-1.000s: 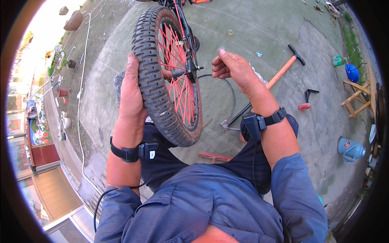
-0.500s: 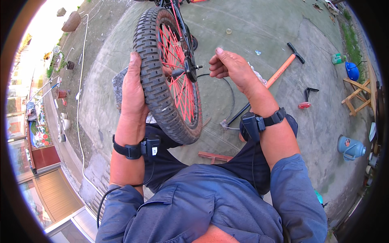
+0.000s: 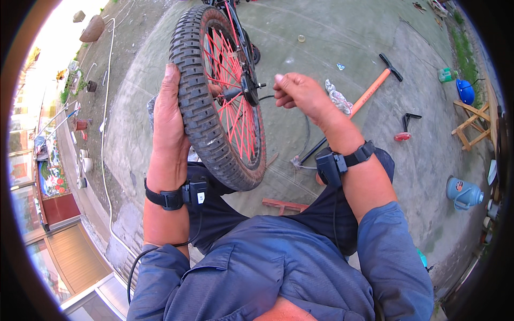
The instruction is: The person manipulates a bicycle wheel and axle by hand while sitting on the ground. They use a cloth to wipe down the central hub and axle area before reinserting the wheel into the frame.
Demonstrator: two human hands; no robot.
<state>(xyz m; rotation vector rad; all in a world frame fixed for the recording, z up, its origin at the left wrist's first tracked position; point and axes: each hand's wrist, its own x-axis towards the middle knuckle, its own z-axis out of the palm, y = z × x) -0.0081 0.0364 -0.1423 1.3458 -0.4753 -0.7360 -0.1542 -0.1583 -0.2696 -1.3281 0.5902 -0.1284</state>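
Note:
A bicycle wheel (image 3: pixel 194 91) with a knobby black tyre and red spokes stands tilted in front of me, joined to a black frame at the top. My left hand (image 3: pixel 170 109) grips the tyre from its left side; some fingertips show between the spokes near the hub. Out of the hub's right side pokes a threaded axle end (image 3: pixel 261 85). Just right of it, apart from it, my right hand (image 3: pixel 302 95) is closed, with thumb and curled fingers together. Whatever lies inside those fingers, if anything, is hidden.
An orange-bodied hand pump (image 3: pixel 370 93) lies to the right, near a crumpled clear wrapper (image 3: pixel 337 96). Farther right are a small red-based tool (image 3: pixel 402 136), a blue jug (image 3: pixel 465 193), a wooden folding stool (image 3: pixel 474 125) and a blue helmet (image 3: pixel 465 92). Below the wheel lies a reddish wooden piece (image 3: pixel 285 206).
The wheel and my left hand have shifted slightly left. My right hand has moved a little left and down, its thumb now lower and its fingers more tucked in.

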